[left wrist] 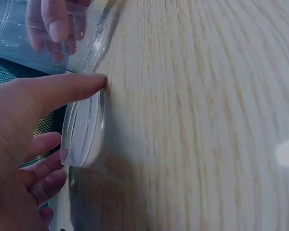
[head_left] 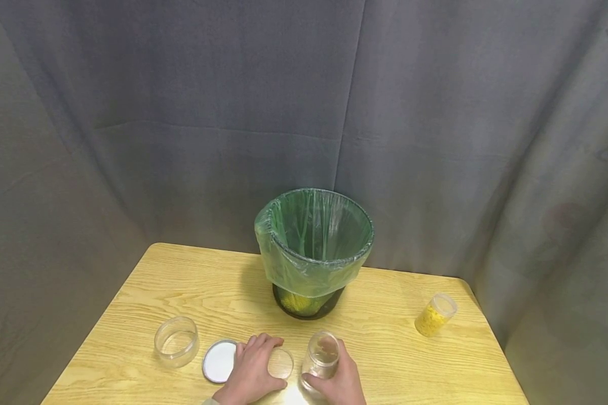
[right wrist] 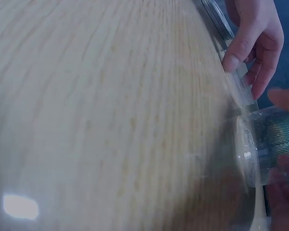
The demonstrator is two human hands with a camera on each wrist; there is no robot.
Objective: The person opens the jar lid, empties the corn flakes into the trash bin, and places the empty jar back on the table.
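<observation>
My left hand [head_left: 253, 368] spans a round clear plastic lid [head_left: 281, 365] lying on the table, thumb on one side of its rim and fingers on the other. The left wrist view shows the lid [left wrist: 82, 127] edge-on between thumb and fingertips. Beside it, my right hand [head_left: 343, 378] grips a clear jar [head_left: 320, 360] with an open top. In the right wrist view the jar's base [right wrist: 247, 149] is close to the tabletop. A white disc-shaped lid with a grey rim [head_left: 219, 363] lies partly behind my left hand.
A wire-mesh bin with a green liner bag [head_left: 311, 275] stands at the table's back middle. To the right is a clear jar of small yellow pieces [head_left: 432, 319]. A shallow clear container [head_left: 177, 343] sits at the left. Grey curtains [head_left: 223, 124] surround the wooden table [head_left: 192, 275].
</observation>
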